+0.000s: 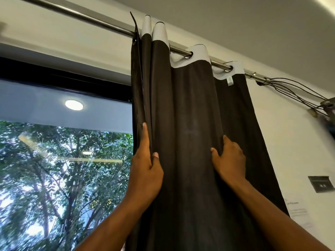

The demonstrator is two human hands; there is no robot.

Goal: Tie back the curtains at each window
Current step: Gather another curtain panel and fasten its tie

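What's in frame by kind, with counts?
Curtain: 1
Rod: 1
Hands: 2, left hand and right hand, both gripping curtain folds
Window: 1
Wall plate: 1
Total: 6

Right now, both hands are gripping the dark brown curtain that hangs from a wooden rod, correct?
Not quite: the head view shows a shiny metal rod, not a wooden one. Both the left hand and the right hand do grip the dark brown curtain hanging from it.
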